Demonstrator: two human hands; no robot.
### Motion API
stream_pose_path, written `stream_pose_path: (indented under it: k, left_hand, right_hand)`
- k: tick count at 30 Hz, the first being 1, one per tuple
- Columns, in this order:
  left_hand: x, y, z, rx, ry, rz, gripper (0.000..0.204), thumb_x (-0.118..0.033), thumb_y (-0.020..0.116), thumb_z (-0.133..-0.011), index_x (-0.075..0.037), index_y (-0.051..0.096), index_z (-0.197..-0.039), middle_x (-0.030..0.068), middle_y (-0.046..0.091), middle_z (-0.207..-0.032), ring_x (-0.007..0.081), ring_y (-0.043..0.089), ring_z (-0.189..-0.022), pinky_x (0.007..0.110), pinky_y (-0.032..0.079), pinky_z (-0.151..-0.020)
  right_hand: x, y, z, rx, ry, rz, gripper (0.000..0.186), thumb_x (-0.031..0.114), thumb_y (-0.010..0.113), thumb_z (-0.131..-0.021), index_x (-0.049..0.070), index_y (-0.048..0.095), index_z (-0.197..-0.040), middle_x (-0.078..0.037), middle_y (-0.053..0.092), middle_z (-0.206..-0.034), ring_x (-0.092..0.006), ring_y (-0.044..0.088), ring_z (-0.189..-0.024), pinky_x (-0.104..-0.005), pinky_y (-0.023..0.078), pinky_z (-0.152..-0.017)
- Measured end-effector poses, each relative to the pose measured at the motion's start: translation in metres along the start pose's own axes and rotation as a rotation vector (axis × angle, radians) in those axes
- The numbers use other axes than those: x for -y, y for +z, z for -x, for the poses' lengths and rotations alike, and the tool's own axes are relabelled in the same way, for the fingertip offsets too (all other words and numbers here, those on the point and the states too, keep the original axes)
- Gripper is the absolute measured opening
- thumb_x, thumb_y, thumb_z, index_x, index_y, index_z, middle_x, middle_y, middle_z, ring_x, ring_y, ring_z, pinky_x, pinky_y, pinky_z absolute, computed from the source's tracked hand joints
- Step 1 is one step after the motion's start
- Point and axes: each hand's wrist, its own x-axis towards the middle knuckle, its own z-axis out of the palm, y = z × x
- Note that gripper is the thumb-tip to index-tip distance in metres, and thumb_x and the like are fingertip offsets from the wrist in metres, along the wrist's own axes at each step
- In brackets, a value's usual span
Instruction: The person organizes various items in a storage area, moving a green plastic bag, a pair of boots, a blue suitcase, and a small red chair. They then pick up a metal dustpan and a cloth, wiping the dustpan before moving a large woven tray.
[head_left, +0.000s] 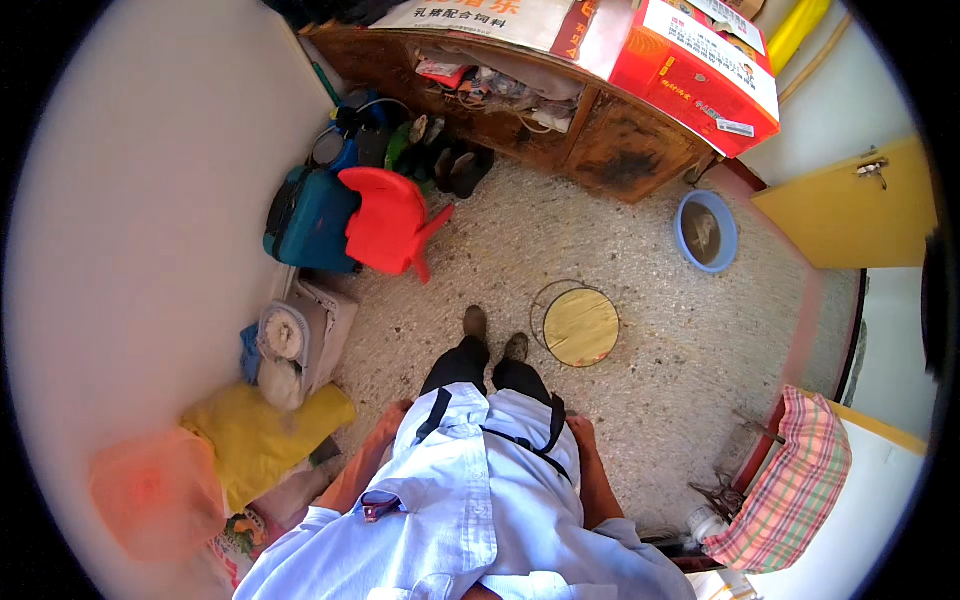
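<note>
I stand upright, and both arms hang down along a light blue shirt. My left hand is by my left hip, partly hidden by the shirt, and its fingers do not show clearly. At the other hip is my right hand, with its fingers turned away from view. Nothing can be made out in either hand. On the floor just ahead of my right shoe stands a low round stool with a yellowish top and a thin metal frame. Neither hand touches it.
A red plastic chair stands by a teal suitcase at left. Ahead is a worn wooden cabinet bearing a red-and-white carton. A blue basin holds murky water near a yellow door. Plaid cloth hangs at lower right.
</note>
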Motion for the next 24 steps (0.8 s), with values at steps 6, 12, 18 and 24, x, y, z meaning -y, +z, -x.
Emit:
stream_pose_path:
  k: [6, 12, 18, 24]
  left_hand:
    - [0.024, 0.001, -0.005, -0.051, -0.005, -0.009, 0.042, -0.035, 0.062, -0.080, 0.001, 0.065, -0.102, 0.0202, 0.067, -0.099, 0.0274, 0.063, -0.093, 0.037, 0.049, -0.080]
    - [-0.014, -0.009, -0.041, 0.070, 0.061, -0.262, 0.041, -0.032, 0.064, -0.079, 0.002, 0.065, -0.101, 0.0211, 0.067, -0.097, 0.0283, 0.065, -0.089, 0.036, 0.050, -0.078]
    - [0.005, -0.033, -0.059, 0.140, 0.239, -0.234, 0.028, -0.022, 0.061, -0.082, 0.002, 0.065, -0.094, 0.0189, 0.068, -0.086, 0.0264, 0.065, -0.085, 0.035, 0.050, -0.073]
    - [0.034, -0.062, -0.081, 0.214, 0.361, -0.366, 0.026, -0.023, 0.058, -0.085, 0.003, 0.064, -0.085, 0.0168, 0.068, -0.080, 0.0234, 0.065, -0.067, 0.036, 0.052, -0.059]
  right_hand:
    - [0.003, 0.011, 0.025, -0.052, 0.007, -0.084, 0.037, 0.033, 0.053, -0.081, -0.001, 0.054, -0.068, -0.013, 0.048, -0.059, -0.0199, 0.049, -0.058, -0.0379, 0.039, -0.056]
    - [-0.047, 0.012, 0.033, -0.125, 0.227, -0.077, 0.035, 0.032, 0.056, -0.085, -0.001, 0.068, -0.091, -0.011, 0.068, -0.083, -0.0160, 0.061, -0.078, -0.0343, 0.047, -0.067]
    - [-0.032, 0.068, 0.072, -0.285, 0.297, -0.249, 0.029, 0.027, 0.061, -0.084, -0.001, 0.069, -0.090, -0.010, 0.069, -0.081, -0.0174, 0.063, -0.076, -0.0324, 0.050, -0.070]
    - [-0.071, 0.153, 0.131, -0.370, 0.307, -0.313, 0.029, 0.026, 0.061, -0.082, 0.000, 0.068, -0.091, -0.013, 0.069, -0.083, -0.0207, 0.064, -0.078, -0.0355, 0.049, -0.071]
